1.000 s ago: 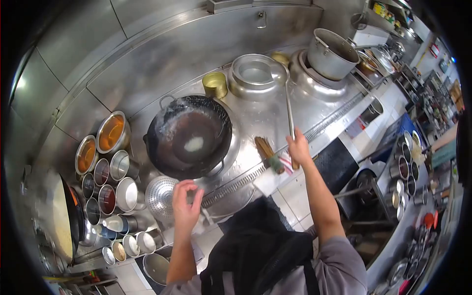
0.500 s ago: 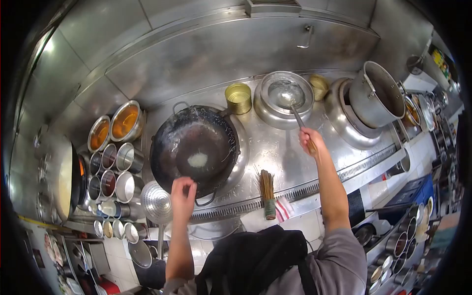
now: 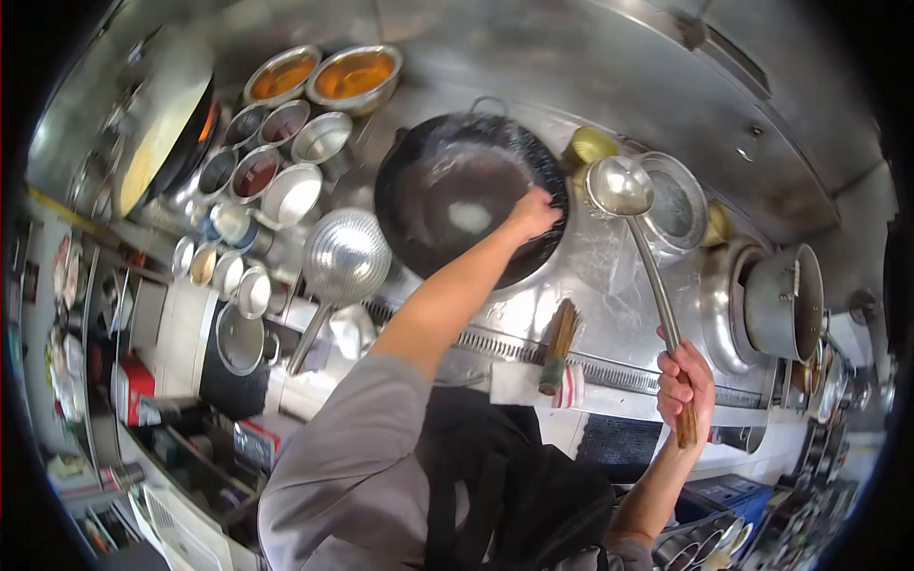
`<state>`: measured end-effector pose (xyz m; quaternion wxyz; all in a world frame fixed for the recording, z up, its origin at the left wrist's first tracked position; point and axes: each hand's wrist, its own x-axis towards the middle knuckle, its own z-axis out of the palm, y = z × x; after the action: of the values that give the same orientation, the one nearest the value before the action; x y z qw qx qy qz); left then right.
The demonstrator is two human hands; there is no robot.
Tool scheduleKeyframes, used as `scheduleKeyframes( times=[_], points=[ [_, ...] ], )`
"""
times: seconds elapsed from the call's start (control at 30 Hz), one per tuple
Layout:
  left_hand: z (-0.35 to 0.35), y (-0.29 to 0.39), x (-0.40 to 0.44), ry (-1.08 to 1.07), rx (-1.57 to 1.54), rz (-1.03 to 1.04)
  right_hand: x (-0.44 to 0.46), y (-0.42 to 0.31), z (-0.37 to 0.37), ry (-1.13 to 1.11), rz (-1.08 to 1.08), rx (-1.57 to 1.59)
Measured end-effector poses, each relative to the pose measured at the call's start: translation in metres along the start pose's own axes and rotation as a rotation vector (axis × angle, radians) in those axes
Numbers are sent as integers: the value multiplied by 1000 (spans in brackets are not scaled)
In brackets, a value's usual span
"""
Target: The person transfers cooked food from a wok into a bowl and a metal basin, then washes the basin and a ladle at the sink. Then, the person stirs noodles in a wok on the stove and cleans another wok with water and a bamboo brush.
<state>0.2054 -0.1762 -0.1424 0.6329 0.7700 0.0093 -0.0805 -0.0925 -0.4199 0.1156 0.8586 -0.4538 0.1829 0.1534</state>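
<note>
My right hand [image 3: 685, 385] is wrapped around the wooden-ended handle of a long metal ladle [image 3: 621, 187]. The ladle's bowl is raised in front of a round metal water basin [image 3: 674, 205] and beside a yellow tin can [image 3: 592, 145]. My left hand [image 3: 535, 215] reaches across the right side of a large black wok [image 3: 405, 181], its fingers curled closed. Whether anything is in those fingers is hidden. In the wok's bottom lies a small pale patch [image 3: 469, 217], with a wet sheen around it.
A perforated skimmer [image 3: 347, 255] rests left of the wok. A bamboo brush [image 3: 562, 338] and a striped cloth [image 3: 568, 388] lie at the counter's front. Metal seasoning pots [image 3: 291, 195] and two bowls of orange liquid [image 3: 354, 74] stand left; a tall pot [image 3: 785, 303] stands right.
The ladle has come out of the basin and back towards me in my right hand. My left hand has moved from the wok's near edge to over its right side. The view has turned.
</note>
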Motion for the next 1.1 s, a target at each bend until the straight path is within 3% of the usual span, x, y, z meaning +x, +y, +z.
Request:
scheduleKeyframes(
  times=[0.07, 0.17, 0.23, 0.27, 0.3, 0.37, 0.4, 0.43, 0.47, 0.57, 0.6, 0.7, 0.8, 0.87, 0.93, 0.97, 1.0, 1.1],
  points=[
    [-2, 15, -1, 13, 86, -69, 0, 22, 6, 48, -26, -107],
    [-17, -5, 20, 118, 348, 78, 7, 61, 19, 217, -92, -424],
    [-72, 18, -24, 12, 650, 303, 14, 92, -13, 246, -246, -684],
    [-92, 2, -25, 61, 387, 291, 16, 105, -34, 253, -324, -816],
    [-123, 15, -57, 125, 510, 308, 12, 110, -51, 270, -320, -823],
    [-181, 25, -128, 336, 525, 336, 11, 133, -98, 417, -394, -1136],
    [-209, -6, -151, 499, 529, 496, 14, 145, -124, 484, -437, -1293],
    [-227, -16, -199, 599, 483, 391, 18, 161, -150, 495, -485, -1351],
    [-241, -32, -244, 714, 584, 157, 22, 176, -176, 509, -534, -1409],
    [-266, -127, -354, 761, 685, -111, 26, 219, -215, 558, -594, -1577],
    [-271, -166, -375, 756, 734, -179, 26, 229, -215, 571, -526, -1609],
    [-273, -217, -388, 769, 377, -316, 30, 254, -210, 640, -320, -1703],
    [-282, -248, -372, 586, -17, -463, 37, 260, -186, 658, -152, -1716],
    [-279, -252, -357, 517, 72, -464, 49, 265, -189, 577, -88, -1822],
    [-272, -197, -352, 445, 168, -484, 67, 261, -150, 573, -313, -1737],
    [-275, -209, -350, 436, 396, -443, 86, 271, -144, 552, -331, -1602],
    [-273, -210, -347, 445, 373, -416, 106, 284, -139, 527, -349, -1466],
    [-273, -166, -344, 408, 222, -350, 140, 295, -118, 594, -102, -1710]
  ],
)
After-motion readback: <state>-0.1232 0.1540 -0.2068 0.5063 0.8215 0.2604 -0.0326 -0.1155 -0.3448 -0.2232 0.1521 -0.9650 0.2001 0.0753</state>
